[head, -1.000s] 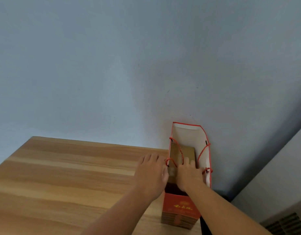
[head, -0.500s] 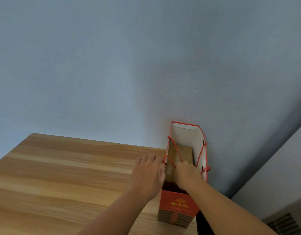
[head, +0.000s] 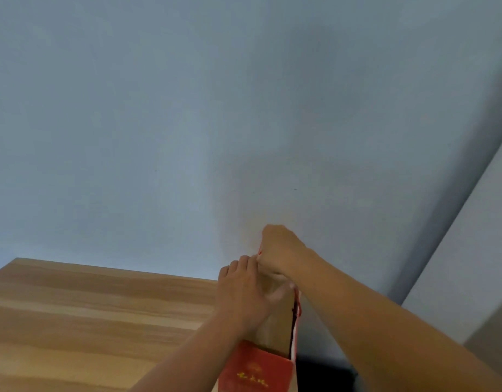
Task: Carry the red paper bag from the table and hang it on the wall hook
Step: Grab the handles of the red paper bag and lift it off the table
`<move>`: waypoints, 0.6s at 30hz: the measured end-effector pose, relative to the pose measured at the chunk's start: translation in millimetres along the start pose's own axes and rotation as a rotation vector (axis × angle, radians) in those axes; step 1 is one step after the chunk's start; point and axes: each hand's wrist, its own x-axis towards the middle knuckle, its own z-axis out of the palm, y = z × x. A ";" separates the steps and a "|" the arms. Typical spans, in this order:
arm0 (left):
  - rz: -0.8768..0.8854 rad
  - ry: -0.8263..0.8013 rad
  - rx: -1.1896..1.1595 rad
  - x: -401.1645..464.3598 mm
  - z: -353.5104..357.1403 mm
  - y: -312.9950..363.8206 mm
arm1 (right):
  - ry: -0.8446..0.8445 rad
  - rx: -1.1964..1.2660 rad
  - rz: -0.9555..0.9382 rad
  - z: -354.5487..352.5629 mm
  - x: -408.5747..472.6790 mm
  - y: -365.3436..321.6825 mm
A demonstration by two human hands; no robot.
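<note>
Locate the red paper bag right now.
Head view, lower centre-right: the red paper bag stands at the wooden table's right end by the wall, under both hands.

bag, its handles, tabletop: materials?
Red paper bag: looks like coated paper or card, red with gold print, brown inner face. Handles: thin red cord, mostly hidden in the right hand. Table: matte wood-grain, possibly laminate.
</note>
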 end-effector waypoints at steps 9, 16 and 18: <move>-0.150 0.131 -0.161 -13.0 -26.1 2.3 | -0.201 0.189 0.017 -21.3 -25.2 -16.9; 0.001 0.068 0.073 -43.4 -76.6 -41.0 | -0.311 -0.038 -0.202 -13.1 -53.1 -43.8; -0.034 0.093 0.072 -59.3 -98.5 -60.8 | -0.322 -0.031 -0.287 -0.5 -61.1 -63.8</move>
